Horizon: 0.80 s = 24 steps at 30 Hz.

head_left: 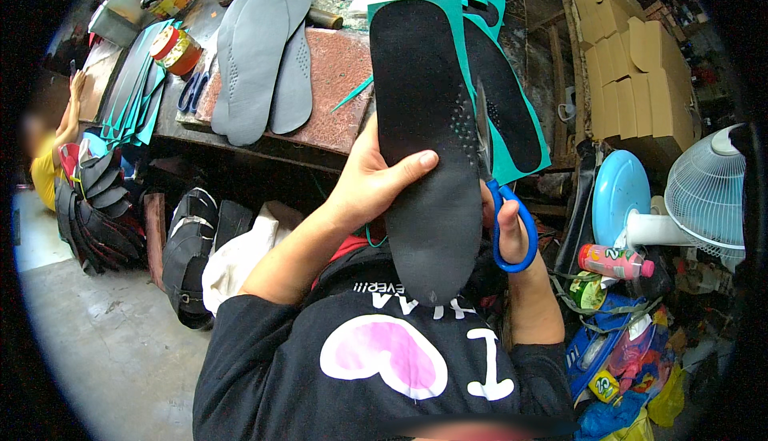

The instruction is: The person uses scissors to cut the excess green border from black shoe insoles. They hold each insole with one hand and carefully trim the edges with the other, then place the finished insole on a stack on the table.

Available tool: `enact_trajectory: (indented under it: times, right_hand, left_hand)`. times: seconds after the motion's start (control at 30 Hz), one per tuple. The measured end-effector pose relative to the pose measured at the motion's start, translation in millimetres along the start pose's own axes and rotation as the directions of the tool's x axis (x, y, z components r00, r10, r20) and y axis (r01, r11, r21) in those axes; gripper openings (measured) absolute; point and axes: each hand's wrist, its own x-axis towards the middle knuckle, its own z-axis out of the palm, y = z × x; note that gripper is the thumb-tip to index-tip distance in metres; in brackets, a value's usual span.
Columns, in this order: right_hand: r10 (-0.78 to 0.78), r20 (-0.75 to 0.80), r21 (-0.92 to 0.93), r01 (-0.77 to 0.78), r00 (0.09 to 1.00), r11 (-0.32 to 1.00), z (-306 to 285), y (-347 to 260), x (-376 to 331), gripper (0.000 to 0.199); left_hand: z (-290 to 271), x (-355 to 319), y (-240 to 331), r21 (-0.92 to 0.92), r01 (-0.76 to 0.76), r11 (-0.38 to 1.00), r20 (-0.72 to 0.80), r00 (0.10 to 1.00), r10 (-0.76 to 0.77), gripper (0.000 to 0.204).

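A long black insole, dotted with small perforations near its middle, is raised in front of my chest. My left hand grips its left side, thumb pressed on top and the other fingers hidden beneath. A narrow teal margin shows along its upper right edge. My right hand is closed on blue-handled scissors, thumb through a handle loop. Their blades point away from me along the insole's right edge, partly hidden by it. Beyond the blades lies a teal sheet bearing another black insole shape.
Several grey insoles lie on a reddish slab on the workbench. Dark-handled scissors, a red-lidded jar and teal offcuts are left. Cardboard, a fan and a bottle stand right. A person sits far left.
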Motion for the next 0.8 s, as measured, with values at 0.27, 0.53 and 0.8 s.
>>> enact_trajectory:
  times: [0.27,0.53,0.8]
  right_hand:
    - [-0.003,0.064,-0.03,0.005,0.998,1.0,6.7,5.5,0.1,0.103]
    - [0.003,-0.027,-0.08,-0.005,1.0,0.997,10.6,3.7,-3.8,0.1]
    - [0.096,0.055,0.04,-0.099,0.994,0.994,1.2,-1.9,0.3,0.093]
  left_hand:
    - [1.5,0.5,-3.3,-0.042,-0.026,0.999,-0.037,0.999,0.025,0.064]
    - [1.9,-2.5,-5.9,-0.045,-0.005,0.999,-0.052,0.999,0.002,0.064]
    - [-4.9,0.2,3.4,-0.048,0.09,0.995,-0.018,0.996,-0.091,0.064]
